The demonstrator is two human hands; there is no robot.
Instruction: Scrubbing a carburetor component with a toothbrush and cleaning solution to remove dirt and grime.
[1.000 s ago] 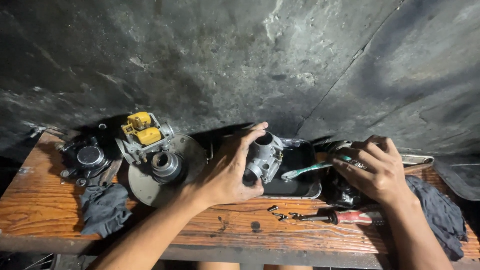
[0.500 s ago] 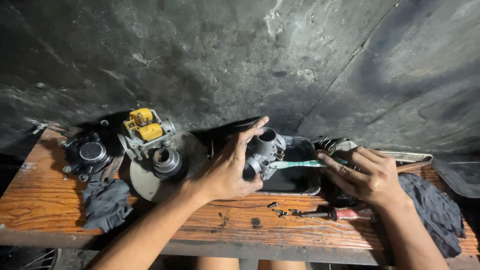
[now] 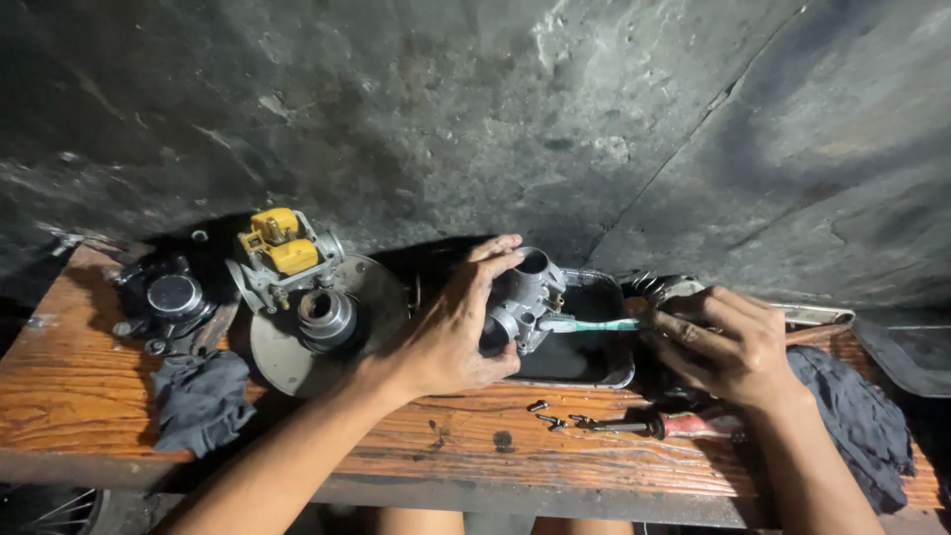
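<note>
My left hand (image 3: 451, 332) grips a grey metal carburetor body (image 3: 525, 292) and holds it tilted over a shallow dark metal tray (image 3: 594, 372). My right hand (image 3: 728, 342) holds a toothbrush with a white and teal handle (image 3: 594, 324). The brush head rests against the carburetor's side. Both hands are over a worn wooden bench (image 3: 79, 376) set against a dark stained wall.
A second carburetor with yellow parts (image 3: 282, 248) sits on a round metal disc (image 3: 287, 362) beside a cylindrical part (image 3: 325, 315). A dark engine part (image 3: 168, 297) and a grey rag (image 3: 198, 396) lie left. Small screws (image 3: 543, 411) and a red-handled screwdriver (image 3: 684, 426) lie in front; a dark rag (image 3: 852, 406) lies right.
My right hand picked up the toothbrush from the right of the tray and brought it left, so its head now touches the carburetor. My left hand kept holding the carburetor.
</note>
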